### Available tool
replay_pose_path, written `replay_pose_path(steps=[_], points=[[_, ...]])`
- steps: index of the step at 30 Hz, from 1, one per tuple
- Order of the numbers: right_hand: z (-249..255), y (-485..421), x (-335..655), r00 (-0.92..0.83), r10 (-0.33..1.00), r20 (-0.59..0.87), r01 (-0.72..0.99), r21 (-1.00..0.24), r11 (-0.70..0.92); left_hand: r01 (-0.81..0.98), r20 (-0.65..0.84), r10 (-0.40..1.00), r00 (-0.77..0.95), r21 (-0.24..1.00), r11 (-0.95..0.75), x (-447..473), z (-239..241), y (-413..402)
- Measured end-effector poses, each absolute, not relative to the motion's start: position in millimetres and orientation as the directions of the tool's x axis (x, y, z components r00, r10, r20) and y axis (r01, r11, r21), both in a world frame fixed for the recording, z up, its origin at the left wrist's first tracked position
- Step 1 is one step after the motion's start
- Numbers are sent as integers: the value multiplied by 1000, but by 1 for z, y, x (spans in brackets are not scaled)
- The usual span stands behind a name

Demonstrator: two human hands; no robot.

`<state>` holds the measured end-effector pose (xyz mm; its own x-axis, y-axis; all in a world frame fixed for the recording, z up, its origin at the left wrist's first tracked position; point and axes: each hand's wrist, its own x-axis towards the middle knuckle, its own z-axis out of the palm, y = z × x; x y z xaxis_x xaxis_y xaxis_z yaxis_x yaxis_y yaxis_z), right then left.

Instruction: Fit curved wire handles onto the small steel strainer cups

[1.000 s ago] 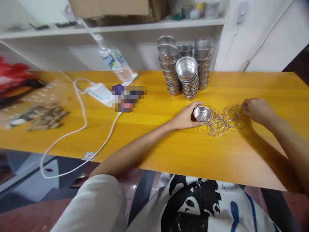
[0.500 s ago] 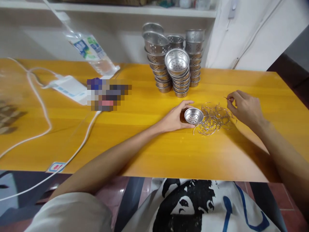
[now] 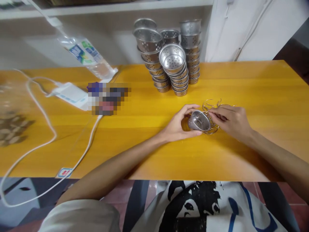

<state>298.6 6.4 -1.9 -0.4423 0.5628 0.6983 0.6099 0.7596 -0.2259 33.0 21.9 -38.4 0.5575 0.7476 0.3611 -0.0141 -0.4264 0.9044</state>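
Note:
My left hand is wrapped round a small perforated metal cup, thumb and fingers on opposite sides. The cup tilts with its mouth towards the right. Beside it, my right hand pinches a thin curved metal wire at the cup's upper rim. Part of that wire seems to reach inside the cup, though its far end is hard to make out. A tangled pile of curved wires lies on the table behind and under my right fingers, which partly hide it.
Several stacks of perforated metal cups stand at the back of the yellow table. To the left are a plastic bottle, a white power strip, a white cable and a blurred-out item. Brown pieces lie far left.
My right hand has moved left with the wire, from beyond the pile to the cup's rim. My left hand has tipped the cup towards the right.

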Motion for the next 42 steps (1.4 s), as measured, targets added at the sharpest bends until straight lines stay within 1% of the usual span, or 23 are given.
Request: replay_pose_path(steps=[2, 8, 12, 14, 16, 18, 20, 22, 25, 29, 32, 36, 39, 42], points=[[-5, 8, 299, -437, 581, 686, 621, -237, 747, 11, 367, 753, 547, 895, -445, 33, -38, 23], [-11, 6, 296, -358, 663, 658, 654, -329, 681, 35, 374, 747, 550, 883, -468, 32, -37, 24], [-12, 4, 292, -303, 738, 603, 676, -410, 613, 42, 390, 748, 537, 873, -485, 34, -36, 22], [-12, 2, 289, -275, 766, 582, 666, -460, 588, 51, 420, 723, 548, 846, -531, 35, -34, 22], [-11, 1, 285, -237, 785, 572, 636, -520, 570, 88, 463, 677, 572, 787, -611, 36, -31, 23], [-10, 1, 280, -210, 829, 518, 587, -612, 530, 147, 497, 640, 585, 711, -687, 39, -28, 24], [-8, 2, 276, -190, 879, 437, 494, -732, 470, 200, 510, 631, 584, 663, -721, 42, -27, 25], [-6, 3, 273, -190, 910, 368, 366, -833, 414, 222, 513, 639, 574, 653, -724, 44, -28, 26], [0, 6, 272, -245, 917, 316, 241, -896, 373, 226, 515, 664, 541, 672, -705, 44, -31, 29], [5, 9, 274, -351, 892, 285, 166, -918, 359, 204, 490, 713, 502, 734, -648, 41, -35, 39], [2, 11, 273, -352, 894, 278, 134, -930, 342, 128, 463, 718, 519, 789, -601, 38, -36, 44], [-8, 14, 272, -362, 884, 297, 104, -929, 355, 49, 376, 742, 556, 876, -480, 35, -36, 38], [-13, 16, 275, -418, 873, 251, 127, -936, 329, -3, 322, 745, 584, 919, -395, 33, -37, 33], [-11, 16, 279, -479, 856, 197, 114, -953, 283, -37, 280, 754, 594, 946, -322, 34, -40, 32]])
